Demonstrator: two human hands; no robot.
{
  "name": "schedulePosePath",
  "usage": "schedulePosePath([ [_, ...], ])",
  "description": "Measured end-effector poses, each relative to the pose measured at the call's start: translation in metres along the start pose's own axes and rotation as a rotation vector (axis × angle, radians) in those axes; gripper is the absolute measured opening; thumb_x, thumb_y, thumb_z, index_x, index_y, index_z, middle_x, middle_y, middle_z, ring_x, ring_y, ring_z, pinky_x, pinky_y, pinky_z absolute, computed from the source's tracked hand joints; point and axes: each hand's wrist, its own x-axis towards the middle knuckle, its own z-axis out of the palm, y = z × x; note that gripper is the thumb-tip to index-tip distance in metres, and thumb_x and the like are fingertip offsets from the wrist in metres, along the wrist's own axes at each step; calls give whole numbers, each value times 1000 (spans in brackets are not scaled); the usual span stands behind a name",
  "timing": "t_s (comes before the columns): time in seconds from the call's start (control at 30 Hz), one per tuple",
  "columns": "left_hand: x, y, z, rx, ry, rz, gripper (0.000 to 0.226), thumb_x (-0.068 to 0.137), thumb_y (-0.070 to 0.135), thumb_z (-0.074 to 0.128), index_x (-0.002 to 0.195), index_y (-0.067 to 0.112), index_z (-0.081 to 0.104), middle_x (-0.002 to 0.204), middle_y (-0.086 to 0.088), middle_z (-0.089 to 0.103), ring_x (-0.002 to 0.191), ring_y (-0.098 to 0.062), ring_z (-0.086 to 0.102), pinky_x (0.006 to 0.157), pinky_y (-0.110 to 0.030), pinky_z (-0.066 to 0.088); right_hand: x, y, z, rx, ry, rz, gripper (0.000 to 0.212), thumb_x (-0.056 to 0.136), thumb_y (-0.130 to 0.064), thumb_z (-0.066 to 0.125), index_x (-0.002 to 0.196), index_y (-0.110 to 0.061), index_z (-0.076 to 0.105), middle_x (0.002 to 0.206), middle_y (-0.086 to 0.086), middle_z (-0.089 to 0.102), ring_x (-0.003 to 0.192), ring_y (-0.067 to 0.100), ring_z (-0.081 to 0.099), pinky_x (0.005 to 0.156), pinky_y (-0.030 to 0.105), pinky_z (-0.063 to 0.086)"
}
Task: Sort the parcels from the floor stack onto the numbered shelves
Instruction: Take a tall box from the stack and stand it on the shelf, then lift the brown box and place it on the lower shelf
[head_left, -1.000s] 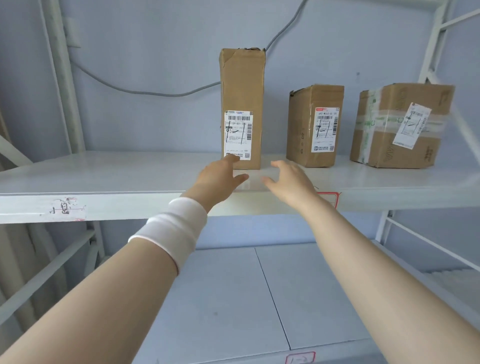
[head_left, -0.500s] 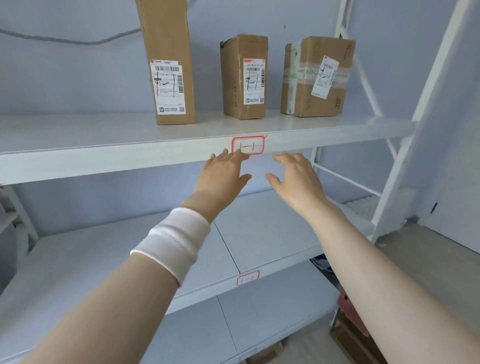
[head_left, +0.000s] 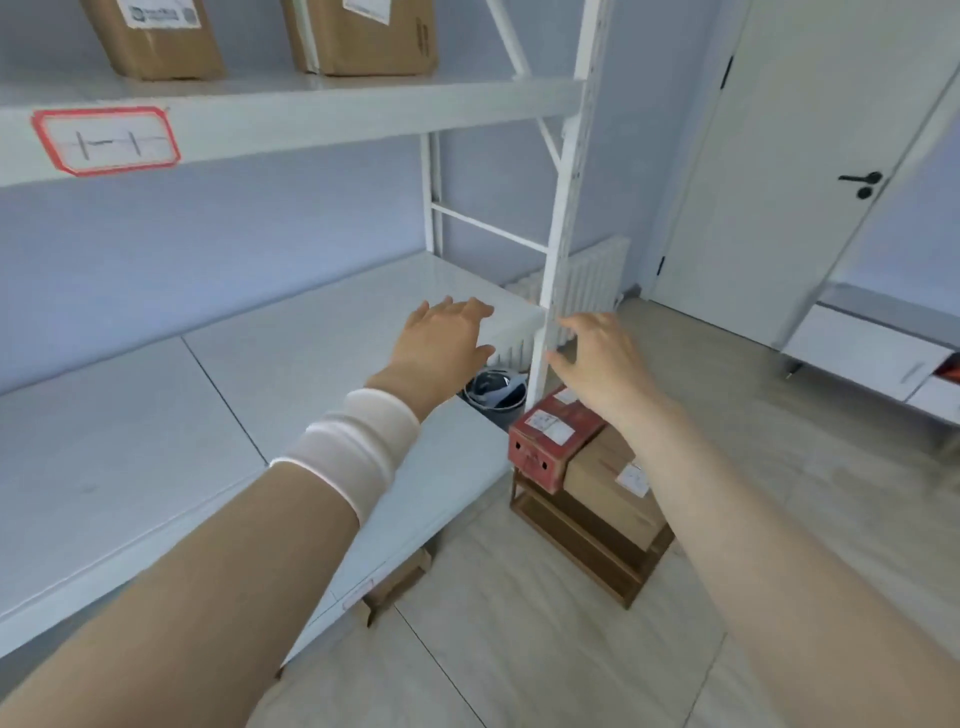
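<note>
Both hands reach forward, palms down, and hold nothing. The left hand (head_left: 444, 343), with a white wristband (head_left: 353, 447) behind it, hovers with spread fingers over the far right end of the middle shelf (head_left: 234, 374), close to that shelf's right edge. The right hand (head_left: 602, 364) is just right of the white upright post (head_left: 566, 208), its fingers loosely spread and its thumb near the post; whether it touches cannot be told.

The floor stack lies below the right hand, just right of the shelf corner: a red parcel (head_left: 543, 444) touches a brown carton (head_left: 608, 483), and both sit on a low wooden rack (head_left: 582, 545). A grey bucket (head_left: 493, 395) stands on the far side of the stack, beside the foot of the post.

On the upper shelf (head_left: 311, 111), two brown parcels (head_left: 156, 41) (head_left: 363, 36) stand side by side near the top of the view, set back from the front edge. A red-bordered label (head_left: 106, 140) is stuck on that edge at the left.

The middle shelf's flat panels spread left of the left hand. Wooden floor (head_left: 519, 649) spreads near and right of the stack, out to a white door (head_left: 779, 182) and a low white cabinet (head_left: 862, 353) at the far right. A piece of brown cardboard (head_left: 400, 577) shows under the shelf's front edge.
</note>
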Motion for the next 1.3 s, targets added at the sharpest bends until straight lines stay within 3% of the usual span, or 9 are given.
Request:
schedulePosePath([
  [0.1,16,46,31,-19,-68,78,49,96,27,47,143,19,33,143,-9,44,135,-30,35,115,-38,19,-13,54,2,-28,-15,134,46,93,-32,54,135,-12,48,137,10,48,127,26,42,101,34,37],
  [0.27,49,93,80,-22,-153,183,42,96,30,49,135,16,43,131,-10,54,118,-29,50,104,-38,33,-17,121,16,-81,-53,300,52,93,-36,53,140,-15,42,142,8,46,134,26,38,109,39,35],
  [0.6,144,119,166,-197,-280,301,35,95,28,50,129,17,50,124,-6,60,109,-23,59,95,-32,43,34,201,62,-9,-130,556,45,94,-32,50,136,-17,46,139,7,47,129,24,41,104,34,35],
  [0.77,182,111,207,-245,-410,288,43,95,29,51,136,18,44,133,-5,55,120,-25,54,105,-37,37,56,228,101,37,-204,690,44,94,-32,51,136,-20,46,139,7,46,129,23,40,103,33,34],
  [0.93,212,108,256,-290,-563,258,43,95,30,50,136,18,43,128,-6,58,113,-25,57,97,-36,43,63,257,132,55,-274,795,39,95,-28,50,132,-15,51,134,10,51,126,27,43,99,34,38],
  [1.3,278,152,346,-288,-792,201,47,96,30,49,141,19,38,140,-3,50,127,-25,48,103,-36,39,91,364,176,201,-332,990,46,94,-34,50,137,-17,45,139,7,45,128,25,44,106,37,37],
])
